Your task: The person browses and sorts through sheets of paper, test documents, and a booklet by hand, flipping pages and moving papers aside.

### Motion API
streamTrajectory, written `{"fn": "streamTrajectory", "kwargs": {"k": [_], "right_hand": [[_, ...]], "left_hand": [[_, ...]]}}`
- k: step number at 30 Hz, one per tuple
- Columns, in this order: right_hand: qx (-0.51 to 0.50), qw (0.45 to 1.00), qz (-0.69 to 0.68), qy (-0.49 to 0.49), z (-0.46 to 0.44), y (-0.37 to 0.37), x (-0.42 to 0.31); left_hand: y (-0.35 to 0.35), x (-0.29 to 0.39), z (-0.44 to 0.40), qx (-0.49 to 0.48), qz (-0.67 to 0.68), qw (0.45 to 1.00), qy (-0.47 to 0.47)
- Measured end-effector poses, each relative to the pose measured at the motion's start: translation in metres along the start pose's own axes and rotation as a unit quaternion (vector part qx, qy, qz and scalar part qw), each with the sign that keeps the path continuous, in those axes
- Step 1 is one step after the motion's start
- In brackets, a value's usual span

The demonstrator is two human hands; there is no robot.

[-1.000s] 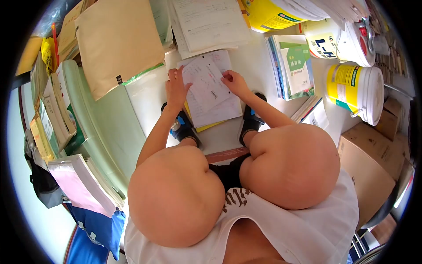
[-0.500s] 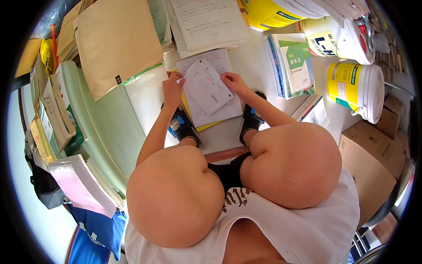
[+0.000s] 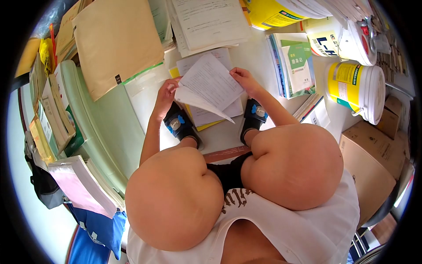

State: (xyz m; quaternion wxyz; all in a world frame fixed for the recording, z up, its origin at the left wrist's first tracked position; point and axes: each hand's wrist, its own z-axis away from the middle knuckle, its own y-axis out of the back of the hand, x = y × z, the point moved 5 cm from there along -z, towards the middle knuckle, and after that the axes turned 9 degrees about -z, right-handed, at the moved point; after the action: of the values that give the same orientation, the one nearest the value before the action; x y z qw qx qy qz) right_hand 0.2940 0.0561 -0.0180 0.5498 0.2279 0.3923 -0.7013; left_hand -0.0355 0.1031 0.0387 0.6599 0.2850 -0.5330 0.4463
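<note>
Printed sheets (image 3: 211,81) are raised at a slant above the floor, their near-left part folded away from the rest. My left hand (image 3: 168,93) pinches them at the left corner. At the right edge, the fingers of my right hand (image 3: 244,81) are closed on the same sheets. Beneath lie more papers (image 3: 203,118) with a yellow sheet (image 3: 217,124) showing at their edges. My feet in dark sandals stand on both sides of these papers.
A brown envelope (image 3: 116,44) lies at the upper left, and a paper stack (image 3: 211,22) at the top. Booklets (image 3: 299,66), a white and yellow bucket (image 3: 351,86) and a cardboard box (image 3: 369,163) stand right. A green case (image 3: 94,127) is left.
The held sheets have been lifted and opened, now showing dense print. My left hand has moved down and left, my right hand slightly right and up.
</note>
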Motion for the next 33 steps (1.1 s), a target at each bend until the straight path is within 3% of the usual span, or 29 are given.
{"fn": "streamTrajectory", "kwargs": {"k": [2, 5, 9, 12, 14, 18, 20, 24, 26, 30, 33], "right_hand": [[-0.037, 0.999, -0.010, 0.024, 0.000, -0.001, -0.006], [-0.048, 0.997, 0.034, 0.057, 0.003, -0.005, -0.018], [-0.040, 0.994, 0.097, 0.044, 0.022, -0.027, -0.050], [-0.044, 0.979, 0.182, 0.084, 0.029, -0.039, -0.065], [-0.071, 0.960, 0.235, 0.135, 0.039, -0.056, -0.079], [-0.098, 0.959, 0.221, 0.149, 0.039, -0.067, -0.073], [-0.102, 0.955, 0.224, 0.165, 0.037, -0.069, -0.069], [-0.098, 0.964, 0.207, 0.133, 0.033, -0.067, -0.059], [-0.080, 0.970, 0.204, 0.103, 0.032, -0.064, -0.055], [-0.085, 0.968, 0.211, 0.106, 0.038, -0.068, -0.053], [-0.095, 0.962, 0.225, 0.119, 0.044, -0.078, -0.058]], "left_hand": [[0.000, -0.002, 0.001, -0.017, 0.031, 0.999, 0.017], [0.008, -0.017, -0.001, -0.050, -0.055, 0.997, 0.018], [0.008, -0.030, -0.007, -0.001, -0.077, 0.995, 0.065], [-0.007, -0.009, -0.001, 0.011, -0.173, 0.978, 0.114], [-0.023, 0.002, 0.002, -0.048, -0.113, 0.984, 0.133], [-0.036, 0.005, 0.004, -0.009, -0.108, 0.971, 0.214], [-0.045, 0.001, 0.002, 0.012, 0.053, 0.963, 0.264], [-0.049, 0.009, 0.000, 0.027, 0.009, 0.976, 0.215], [-0.053, 0.023, -0.003, -0.026, -0.090, 0.984, 0.150], [-0.057, 0.022, -0.004, -0.031, -0.089, 0.985, 0.143], [-0.060, 0.021, -0.006, 0.019, -0.061, 0.986, 0.153]]}}
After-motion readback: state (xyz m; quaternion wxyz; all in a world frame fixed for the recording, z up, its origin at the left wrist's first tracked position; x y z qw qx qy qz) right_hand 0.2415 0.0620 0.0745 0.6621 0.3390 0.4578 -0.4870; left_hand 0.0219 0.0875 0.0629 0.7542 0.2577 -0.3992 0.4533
